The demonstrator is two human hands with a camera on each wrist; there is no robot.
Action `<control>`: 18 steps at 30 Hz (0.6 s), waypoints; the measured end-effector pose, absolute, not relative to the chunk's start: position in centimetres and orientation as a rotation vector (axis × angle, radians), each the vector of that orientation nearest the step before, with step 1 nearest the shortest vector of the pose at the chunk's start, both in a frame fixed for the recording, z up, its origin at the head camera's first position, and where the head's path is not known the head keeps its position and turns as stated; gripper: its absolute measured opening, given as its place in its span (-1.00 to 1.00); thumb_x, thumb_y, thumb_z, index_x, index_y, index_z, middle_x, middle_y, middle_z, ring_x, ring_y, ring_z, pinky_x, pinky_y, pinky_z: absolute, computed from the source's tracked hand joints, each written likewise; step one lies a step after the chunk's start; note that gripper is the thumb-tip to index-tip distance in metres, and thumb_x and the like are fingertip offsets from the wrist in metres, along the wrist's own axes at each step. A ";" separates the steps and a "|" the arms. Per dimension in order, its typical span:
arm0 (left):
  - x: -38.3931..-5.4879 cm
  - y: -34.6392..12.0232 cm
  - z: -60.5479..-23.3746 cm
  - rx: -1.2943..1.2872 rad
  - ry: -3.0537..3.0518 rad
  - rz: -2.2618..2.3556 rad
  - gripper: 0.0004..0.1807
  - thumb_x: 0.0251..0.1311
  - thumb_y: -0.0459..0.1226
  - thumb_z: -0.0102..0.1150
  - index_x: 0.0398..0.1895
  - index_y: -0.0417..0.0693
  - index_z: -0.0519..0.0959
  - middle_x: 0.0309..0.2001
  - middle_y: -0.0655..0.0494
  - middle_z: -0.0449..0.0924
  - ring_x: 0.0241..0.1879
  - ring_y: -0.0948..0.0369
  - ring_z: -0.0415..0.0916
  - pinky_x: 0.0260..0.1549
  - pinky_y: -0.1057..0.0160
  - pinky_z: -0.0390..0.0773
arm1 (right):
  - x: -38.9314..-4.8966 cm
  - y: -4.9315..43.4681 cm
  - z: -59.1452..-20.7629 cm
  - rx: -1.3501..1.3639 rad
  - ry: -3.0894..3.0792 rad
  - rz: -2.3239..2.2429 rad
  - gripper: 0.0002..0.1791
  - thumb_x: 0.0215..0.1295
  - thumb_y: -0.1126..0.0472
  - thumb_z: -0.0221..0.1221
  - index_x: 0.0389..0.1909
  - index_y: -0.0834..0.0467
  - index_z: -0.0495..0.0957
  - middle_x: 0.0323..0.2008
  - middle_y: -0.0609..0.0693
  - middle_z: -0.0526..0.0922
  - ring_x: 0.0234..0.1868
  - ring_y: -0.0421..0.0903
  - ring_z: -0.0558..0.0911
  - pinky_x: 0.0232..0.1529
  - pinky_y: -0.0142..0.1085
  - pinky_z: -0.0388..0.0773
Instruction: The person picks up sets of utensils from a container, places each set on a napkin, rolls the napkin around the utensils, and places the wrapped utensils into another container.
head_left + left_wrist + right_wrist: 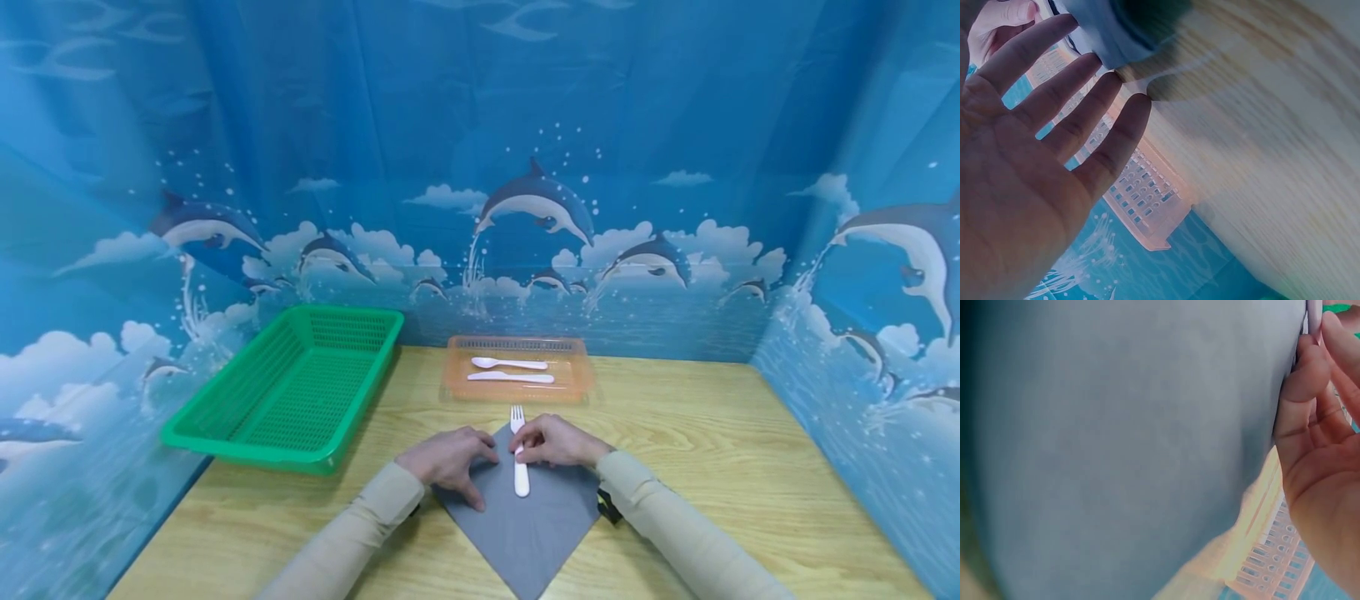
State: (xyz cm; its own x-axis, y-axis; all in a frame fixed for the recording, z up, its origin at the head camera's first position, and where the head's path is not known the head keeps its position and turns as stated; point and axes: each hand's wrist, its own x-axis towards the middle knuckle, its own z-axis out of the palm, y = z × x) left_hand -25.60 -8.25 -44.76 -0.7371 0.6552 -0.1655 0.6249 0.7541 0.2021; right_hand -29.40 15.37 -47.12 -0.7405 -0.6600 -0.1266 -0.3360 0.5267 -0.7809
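A grey cloth napkin (pixel 525 533) lies on the table, turned so one corner points toward me. On it a white plastic fork (pixel 521 479) lies lengthwise, tines pointing away. My right hand (pixel 558 442) pinches the fork near its middle between thumb and fingers; the right wrist view shows this right hand (pixel 1322 444) at the edge of the napkin (pixel 1129 437). My left hand (pixel 450 465) rests at the napkin's left side with fingers spread. In the left wrist view, the fingertips of the left hand (pixel 1029 162) touch the napkin's edge (pixel 1107 37).
Behind the napkin stands an orange plastic basket (pixel 453 375) with a white spoon (pixel 510 363) and a white knife (pixel 510 377) in it. A larger green basket (pixel 360 417) stands at the left. A blue dolphin-printed curtain (pixel 420 125) encloses the wooden table (pixel 690 450).
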 end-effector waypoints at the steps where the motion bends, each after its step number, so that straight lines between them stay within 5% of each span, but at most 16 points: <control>1: -25.6 -8.3 -44.8 1.009 2.725 0.198 -0.25 -0.28 0.12 0.59 0.12 0.22 0.63 0.31 0.16 0.45 0.30 0.17 0.38 0.25 0.20 0.42 | -29.4 15.4 -47.1 -0.817 2.357 -1.080 -0.87 0.32 0.19 0.25 -0.16 0.07 0.69 -0.52 -0.08 0.61 -0.61 -0.27 0.43 -0.61 -0.44 0.35; 18: -25.8 -8.4 -44.9 1.022 2.724 0.213 -0.25 -0.29 0.12 0.59 0.12 0.22 0.63 0.32 0.17 0.44 0.29 0.18 0.38 0.25 0.22 0.42 | -29.6 15.5 -47.4 -0.819 2.339 -1.092 -0.87 0.32 0.21 0.26 -0.16 0.07 0.70 -0.53 -0.03 0.60 -0.62 -0.23 0.40 -0.62 -0.43 0.34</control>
